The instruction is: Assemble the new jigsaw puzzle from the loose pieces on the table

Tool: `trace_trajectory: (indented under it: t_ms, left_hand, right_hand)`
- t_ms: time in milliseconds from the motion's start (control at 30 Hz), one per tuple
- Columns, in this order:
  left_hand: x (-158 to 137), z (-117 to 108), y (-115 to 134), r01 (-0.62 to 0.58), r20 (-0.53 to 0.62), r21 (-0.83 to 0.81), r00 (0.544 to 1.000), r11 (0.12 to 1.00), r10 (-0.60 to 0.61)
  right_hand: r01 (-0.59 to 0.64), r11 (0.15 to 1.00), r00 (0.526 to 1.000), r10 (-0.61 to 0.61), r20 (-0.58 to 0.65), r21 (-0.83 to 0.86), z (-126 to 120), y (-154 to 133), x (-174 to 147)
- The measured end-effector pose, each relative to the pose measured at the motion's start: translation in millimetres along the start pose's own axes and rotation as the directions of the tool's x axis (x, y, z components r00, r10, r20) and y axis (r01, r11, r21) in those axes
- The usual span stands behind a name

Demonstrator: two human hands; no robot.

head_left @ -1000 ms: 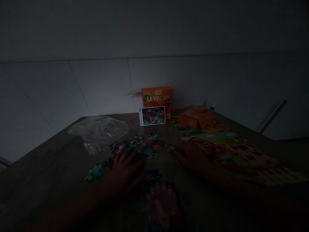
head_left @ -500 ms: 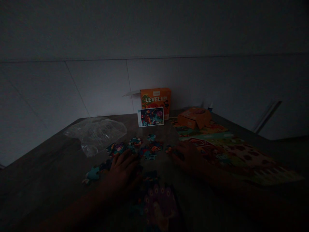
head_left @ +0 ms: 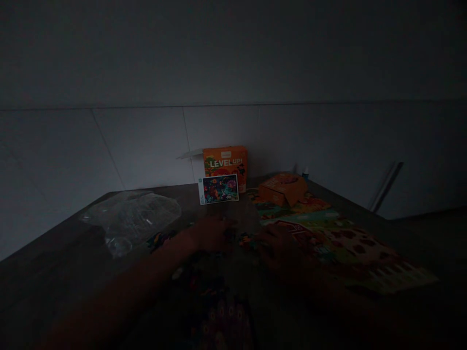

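Note:
The view is very dark. My left hand (head_left: 210, 234) reaches over the loose jigsaw puzzle pieces in the middle of the table; its fingers are smeared and dim, so what they touch is hidden. My right hand (head_left: 273, 243) rests low over the table, fingers bent and apart, just right of a small group of puzzle pieces (head_left: 246, 240). More pieces (head_left: 158, 240) lie by my left forearm. Nearer to me is a joined puzzle section with a purple peacock (head_left: 228, 323), partly lost in shadow.
An orange "LEVEL UP!" box (head_left: 226, 160) stands against the wall, a picture card (head_left: 219, 189) leaning on it. A clear plastic bag (head_left: 133, 216) lies left. At right, an orange box piece (head_left: 284, 188) sits by a farm-picture puzzle (head_left: 350, 243). A small bottle (head_left: 305, 173) stands behind.
My left hand has moved right and farther forward over the loose pieces. My right hand has stayed close to its place. The camera view has tilted up and turned slightly right.

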State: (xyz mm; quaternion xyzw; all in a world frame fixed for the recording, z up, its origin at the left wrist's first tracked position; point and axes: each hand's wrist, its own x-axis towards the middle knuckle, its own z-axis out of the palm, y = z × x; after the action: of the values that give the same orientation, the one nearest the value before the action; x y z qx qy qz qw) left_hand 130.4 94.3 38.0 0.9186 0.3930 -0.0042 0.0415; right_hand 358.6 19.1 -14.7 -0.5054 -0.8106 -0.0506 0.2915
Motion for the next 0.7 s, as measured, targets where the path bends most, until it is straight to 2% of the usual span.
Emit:
trace_trajectory:
  t_ms: [133, 300, 433, 533, 633, 700]
  left_hand:
    - [29, 5, -8, -0.071, 0.140, -0.074, 0.987, 0.995, 0.081]
    - [37, 5, -8, 0.002, 0.159, -0.169, 0.987, 0.986, 0.025]
    - [26, 1, -10, 0.044, 0.063, -0.260, 0.998, 0.965, -0.029]
    - [2, -5, -9, 0.085, -0.041, -0.341, 0.994, 0.936, -0.105]
    - [-31, -8, 3, 0.090, -0.116, -0.411, 0.982, 0.907, -0.150]
    - [-51, -1, 16, -0.011, -0.212, -0.525, 0.970, 0.851, -0.118]
  right_hand:
    - [-0.010, 1.000, 1.000, 0.010, -0.005, 0.024, -9, 1, 3]
    - [0.045, 0.997, 0.998, -0.042, -0.040, 0.068, -9, 2, 4]
    - [0.059, 0.996, 0.994, -0.052, -0.099, 0.072, -4, 3, 2]
    - [0.063, 0.991, 0.992, -0.050, -0.113, 0.114, -5, 0, 3]
    - [0.021, 0.953, 0.997, 0.005, -0.083, 0.303, -6, -12, 2]
    - [-0.086, 0.856, 0.996, 0.076, 0.041, 0.510, -4, -26, -1]
